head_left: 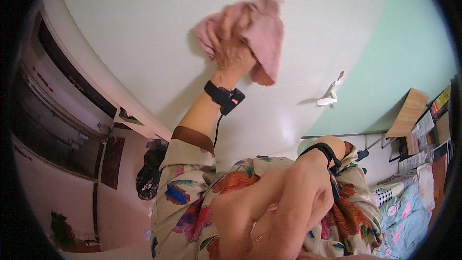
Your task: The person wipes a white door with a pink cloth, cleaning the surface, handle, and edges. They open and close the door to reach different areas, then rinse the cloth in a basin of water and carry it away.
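My left hand [233, 55] presses a pink cloth [267, 31] against a white door [144, 33], with its fingers bent over the folds. One corner of the cloth hangs down beside the wrist, and both are slightly blurred. A black strap with a small device [226, 97] goes round that wrist. Close in front of my chest, my right hand [284, 197] is curled, its back towards the view. Its fingertips are hidden, so whether it holds anything does not show. A black strap [325, 151] circles this wrist too.
A white door handle [329, 97] sticks out right of the cloth, before a pale green wall [409, 53]. Farther right are a wooden board [406, 113], boxes and blue patterned bedding [404, 221]. On the left, a doorway opens beside a black bag [150, 173] on the floor.
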A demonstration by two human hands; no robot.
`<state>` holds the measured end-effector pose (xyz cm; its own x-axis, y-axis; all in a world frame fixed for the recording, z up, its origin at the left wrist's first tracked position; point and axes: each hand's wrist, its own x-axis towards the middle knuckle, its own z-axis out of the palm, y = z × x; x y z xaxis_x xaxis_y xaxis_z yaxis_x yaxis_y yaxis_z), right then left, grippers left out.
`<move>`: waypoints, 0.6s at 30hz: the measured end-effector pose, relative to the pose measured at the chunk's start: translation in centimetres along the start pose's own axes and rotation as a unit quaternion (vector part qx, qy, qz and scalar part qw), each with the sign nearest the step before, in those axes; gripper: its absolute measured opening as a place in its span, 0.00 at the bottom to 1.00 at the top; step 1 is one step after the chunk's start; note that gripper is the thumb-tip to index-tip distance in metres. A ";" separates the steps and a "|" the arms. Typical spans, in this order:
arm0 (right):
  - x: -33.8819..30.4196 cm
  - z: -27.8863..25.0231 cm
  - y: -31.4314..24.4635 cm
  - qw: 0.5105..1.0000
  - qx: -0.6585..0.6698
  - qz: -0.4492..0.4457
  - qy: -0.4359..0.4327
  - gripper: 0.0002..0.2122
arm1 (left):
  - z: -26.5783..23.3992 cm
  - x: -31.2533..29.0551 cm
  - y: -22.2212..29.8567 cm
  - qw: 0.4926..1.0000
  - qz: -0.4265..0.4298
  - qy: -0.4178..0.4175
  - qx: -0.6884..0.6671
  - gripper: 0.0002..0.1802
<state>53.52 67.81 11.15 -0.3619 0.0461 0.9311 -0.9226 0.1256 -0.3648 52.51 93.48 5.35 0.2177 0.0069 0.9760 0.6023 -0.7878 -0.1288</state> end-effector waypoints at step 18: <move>-6.7 -2.2 -7.6 0.993 -0.030 -0.015 0.114 0.11 | 7.3 2.0 1.5 0.989 -0.089 0.062 0.100 0.24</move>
<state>63.29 68.77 7.70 -0.2891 0.2634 0.9204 -0.9204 0.1879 -0.3429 59.45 96.81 5.87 0.0058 0.0498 0.9987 0.7656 -0.6427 0.0276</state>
